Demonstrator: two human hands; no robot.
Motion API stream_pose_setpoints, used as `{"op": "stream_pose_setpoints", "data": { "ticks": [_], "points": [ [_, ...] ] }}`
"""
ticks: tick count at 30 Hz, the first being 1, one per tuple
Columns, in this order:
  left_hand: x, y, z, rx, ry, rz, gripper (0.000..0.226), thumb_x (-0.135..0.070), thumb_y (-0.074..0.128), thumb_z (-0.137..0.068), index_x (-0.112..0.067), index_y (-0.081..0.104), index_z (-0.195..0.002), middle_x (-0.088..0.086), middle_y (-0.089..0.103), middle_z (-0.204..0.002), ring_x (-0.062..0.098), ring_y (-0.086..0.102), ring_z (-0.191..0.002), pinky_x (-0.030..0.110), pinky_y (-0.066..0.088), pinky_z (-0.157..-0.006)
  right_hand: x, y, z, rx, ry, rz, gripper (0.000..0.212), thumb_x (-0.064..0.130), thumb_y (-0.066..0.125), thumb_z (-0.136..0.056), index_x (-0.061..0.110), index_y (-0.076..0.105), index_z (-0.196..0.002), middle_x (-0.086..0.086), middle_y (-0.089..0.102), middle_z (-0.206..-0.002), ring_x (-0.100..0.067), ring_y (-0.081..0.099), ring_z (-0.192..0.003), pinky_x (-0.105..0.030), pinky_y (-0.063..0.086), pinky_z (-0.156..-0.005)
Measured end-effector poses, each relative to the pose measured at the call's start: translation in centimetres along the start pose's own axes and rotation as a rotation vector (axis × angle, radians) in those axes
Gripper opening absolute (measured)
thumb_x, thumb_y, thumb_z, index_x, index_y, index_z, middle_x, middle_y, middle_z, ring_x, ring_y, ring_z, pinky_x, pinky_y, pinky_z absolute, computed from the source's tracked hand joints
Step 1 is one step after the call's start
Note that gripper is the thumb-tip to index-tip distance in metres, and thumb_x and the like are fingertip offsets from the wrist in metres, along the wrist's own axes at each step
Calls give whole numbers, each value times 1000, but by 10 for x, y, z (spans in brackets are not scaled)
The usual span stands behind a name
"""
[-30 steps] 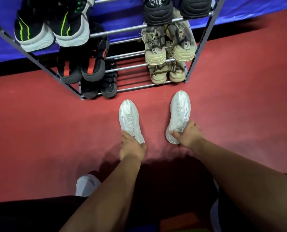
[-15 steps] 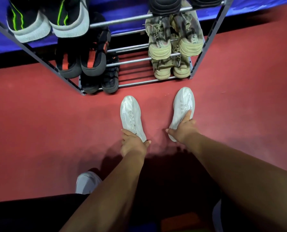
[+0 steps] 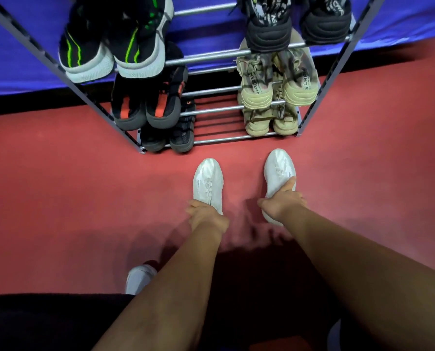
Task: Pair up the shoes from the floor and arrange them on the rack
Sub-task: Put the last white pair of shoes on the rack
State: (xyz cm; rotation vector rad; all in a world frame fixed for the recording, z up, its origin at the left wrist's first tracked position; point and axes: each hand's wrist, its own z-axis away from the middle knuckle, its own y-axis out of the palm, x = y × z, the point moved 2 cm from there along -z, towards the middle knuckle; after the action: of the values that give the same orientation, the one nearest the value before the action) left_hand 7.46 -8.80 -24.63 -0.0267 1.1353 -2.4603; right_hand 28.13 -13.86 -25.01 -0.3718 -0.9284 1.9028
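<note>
Left hand (image 3: 206,216) closed on the heel of one white sneaker (image 3: 208,184); right hand (image 3: 281,202) closed on the heel of the second white sneaker (image 3: 278,171), thumb laid along its upper. Both sneakers point toes-forward from the grips on the red floor (image 3: 72,198), apart from each other. Just beyond the toes stands the metal shoe rack (image 3: 211,57), its tiers carrying paired shoes.

Shoes nudged toward the rack

Both hands have slid the white shoes (image 3: 208,183) forward; the right hand (image 3: 282,202) now clasps its shoe's heel.
</note>
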Motion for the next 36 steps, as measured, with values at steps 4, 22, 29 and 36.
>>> {"op": "stream_pose_setpoints", "data": {
  "ticks": [4, 22, 29, 36],
  "points": [
    [-8, -36, 20, 60, 12, -16, 104, -31, 79, -79, 5, 17, -156, 15, 28, -128, 33, 60, -119, 32, 55, -85, 17, -26, 22, 42, 45, 12, 131, 72, 59, -74, 16, -16, -166, -16, 48, -156, -42, 46, -142, -49, 40, -111],
    [-76, -300, 239, -38, 481, -282, 20, -29, 74, -83, -11, 65, -82, 9, 62, -71, 22, 58, -52, 22, 44, -51, 100, -276, 243, -15, -487, 390, 47, 52, 69, -76, 10, 60, -57, -7, 63, -62, -27, 58, -62, -28, 48, -62],
    [-76, -341, 265, -204, 542, 33, 43, -40, 75, -72, -6, 69, -98, 15, 71, -103, 29, 67, -81, 26, 44, -57, 77, -331, 296, -393, -571, -54, 44, 55, 75, -74, 12, 64, -78, -5, 66, -70, -22, 65, -65, -32, 51, -59],
    [-118, -360, 287, -344, 685, 372, 85, -53, 64, -56, -1, 56, -123, 23, 67, -120, 39, 71, -101, 34, 48, -68, 68, -366, 309, -538, -617, -318, 56, 59, 73, -67, 16, 56, -99, 3, 60, -85, -12, 55, -71, -31, 41, -55]
  ]
}}
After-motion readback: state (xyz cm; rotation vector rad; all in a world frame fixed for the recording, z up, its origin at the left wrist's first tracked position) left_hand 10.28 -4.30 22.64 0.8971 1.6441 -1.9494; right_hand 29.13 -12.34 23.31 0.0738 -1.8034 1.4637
